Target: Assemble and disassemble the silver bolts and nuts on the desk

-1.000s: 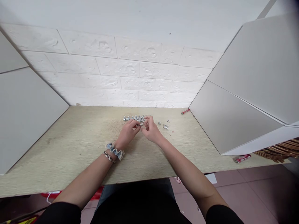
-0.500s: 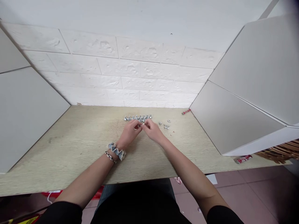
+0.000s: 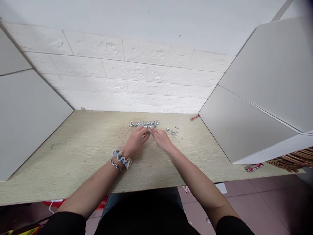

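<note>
Over the tabletop, my left hand (image 3: 137, 138) and my right hand (image 3: 160, 137) meet with fingertips pinched. Between them is a small silvery bolt (image 3: 149, 133), largely covered by the fingers; whether a nut or washer sits on it I cannot tell. Just behind my fingers, several silvery bolts (image 3: 135, 124) stand upright on their heads in close rows. To the right of my right hand lie a nut (image 3: 167, 129), a flat washer (image 3: 177, 127) and a few loose screws (image 3: 174, 133).
The pale wooden tabletop (image 3: 80, 150) runs back to a white brick-patterned wall (image 3: 137, 71). Grey-white panels (image 3: 244, 120) flank both sides. One red battery (image 3: 195, 117) lies by the right panel, another red cylinder (image 3: 254, 167) near a wicker basket (image 3: 293, 160) at the front right.
My right fingers have shifted slightly on the small bolt, moving a little right and away from the left fingertips. More of the standing bolts now shows behind them.
</note>
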`<move>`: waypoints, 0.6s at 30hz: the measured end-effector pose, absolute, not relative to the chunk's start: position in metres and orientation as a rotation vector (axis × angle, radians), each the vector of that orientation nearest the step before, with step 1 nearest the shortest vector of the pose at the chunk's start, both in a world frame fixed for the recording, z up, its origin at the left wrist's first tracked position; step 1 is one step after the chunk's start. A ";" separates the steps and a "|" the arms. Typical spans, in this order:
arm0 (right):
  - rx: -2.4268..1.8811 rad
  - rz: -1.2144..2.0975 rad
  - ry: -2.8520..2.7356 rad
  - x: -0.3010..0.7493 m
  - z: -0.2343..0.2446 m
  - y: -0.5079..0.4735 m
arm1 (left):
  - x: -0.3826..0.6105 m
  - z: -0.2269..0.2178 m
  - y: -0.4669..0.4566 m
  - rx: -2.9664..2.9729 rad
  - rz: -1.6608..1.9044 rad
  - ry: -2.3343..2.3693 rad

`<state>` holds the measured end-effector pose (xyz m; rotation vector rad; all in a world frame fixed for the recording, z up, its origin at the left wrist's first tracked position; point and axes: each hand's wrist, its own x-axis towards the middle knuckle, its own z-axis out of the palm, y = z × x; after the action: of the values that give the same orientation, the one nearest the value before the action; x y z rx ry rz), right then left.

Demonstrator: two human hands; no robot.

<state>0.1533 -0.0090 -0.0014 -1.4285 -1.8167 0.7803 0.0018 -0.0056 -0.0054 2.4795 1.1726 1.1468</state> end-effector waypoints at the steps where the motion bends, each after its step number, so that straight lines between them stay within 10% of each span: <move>1: -1.411 0.765 -1.824 0.153 -0.001 -0.009 | 0.002 -0.005 -0.006 2.477 1.146 1.187; 18: -1.126 0.855 -1.782 0.163 0.004 -0.006 | 0.006 -0.001 -0.004 2.046 1.104 1.388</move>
<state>0.1628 -0.0063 0.0044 -1.1261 -1.7817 0.8552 0.0061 -0.0037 -0.0012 2.0456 1.3883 1.1037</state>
